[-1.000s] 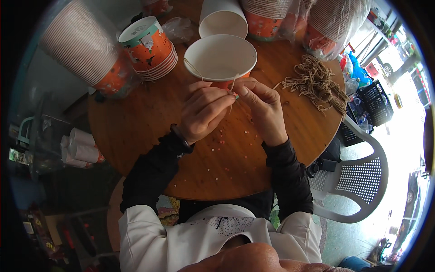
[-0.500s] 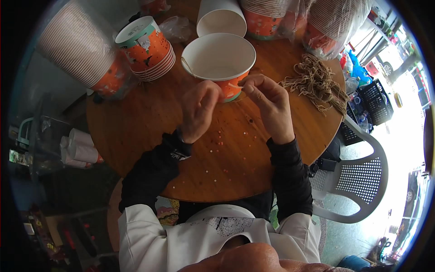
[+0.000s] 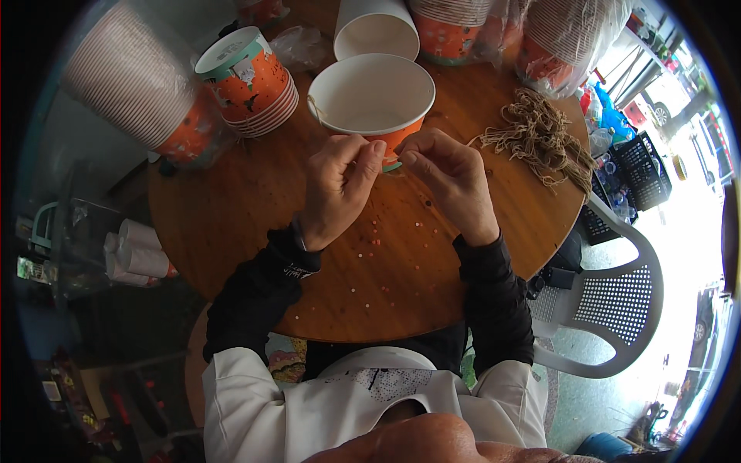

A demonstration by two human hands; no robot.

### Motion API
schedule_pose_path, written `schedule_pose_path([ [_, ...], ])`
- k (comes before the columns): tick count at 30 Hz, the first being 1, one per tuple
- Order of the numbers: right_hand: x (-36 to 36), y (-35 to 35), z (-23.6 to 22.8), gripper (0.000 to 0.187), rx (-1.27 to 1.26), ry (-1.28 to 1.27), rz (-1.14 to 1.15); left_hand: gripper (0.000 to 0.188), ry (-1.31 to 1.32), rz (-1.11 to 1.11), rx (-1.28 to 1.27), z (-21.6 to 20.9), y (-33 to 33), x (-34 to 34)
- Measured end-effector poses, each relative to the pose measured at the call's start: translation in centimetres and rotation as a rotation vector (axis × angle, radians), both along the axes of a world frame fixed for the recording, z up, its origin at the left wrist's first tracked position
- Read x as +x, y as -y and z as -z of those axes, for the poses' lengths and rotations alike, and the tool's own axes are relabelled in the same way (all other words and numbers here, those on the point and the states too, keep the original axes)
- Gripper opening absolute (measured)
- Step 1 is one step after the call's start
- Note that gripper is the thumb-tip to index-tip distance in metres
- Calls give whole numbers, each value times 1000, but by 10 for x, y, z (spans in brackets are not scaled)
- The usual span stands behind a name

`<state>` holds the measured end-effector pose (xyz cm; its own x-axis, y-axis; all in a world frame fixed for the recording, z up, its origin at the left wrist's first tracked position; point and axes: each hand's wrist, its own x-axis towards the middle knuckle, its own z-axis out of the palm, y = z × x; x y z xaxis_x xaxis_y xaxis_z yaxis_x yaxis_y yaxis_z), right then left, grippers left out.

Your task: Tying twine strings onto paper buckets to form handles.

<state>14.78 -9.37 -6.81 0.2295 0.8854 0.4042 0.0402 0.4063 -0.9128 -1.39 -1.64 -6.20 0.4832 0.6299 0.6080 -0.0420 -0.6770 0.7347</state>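
Table edge crosses beneath both sleeves | paper bucket just beyond | left hand, right hand: fingertips pinched, contents unclear

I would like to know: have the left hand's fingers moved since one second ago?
Yes, leftward: the fingers of the left hand went from below the bowl's right half to roughly below its middle.

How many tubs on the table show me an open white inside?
2: the upright orange tub at upper centre and the white tub behind it. More may be hidden in wrapped stacks.
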Motion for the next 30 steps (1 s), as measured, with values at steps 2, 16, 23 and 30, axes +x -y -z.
schedule_pose_path([
  [2,3,-1,2,12,5,123,68,16,-54,-45,133,-3,-1,0],
  [16,6,10,-10,13,-153,-44,-16,7,-48,-78,382,-7,0,4],
  [23,7,7,-10,10,-123,-40,65,12,-37,-63,427,-2,-1,7],
  [30,9,10,-7,10,-119,132,86,17,-48,-103,585,4,-3,6],
])
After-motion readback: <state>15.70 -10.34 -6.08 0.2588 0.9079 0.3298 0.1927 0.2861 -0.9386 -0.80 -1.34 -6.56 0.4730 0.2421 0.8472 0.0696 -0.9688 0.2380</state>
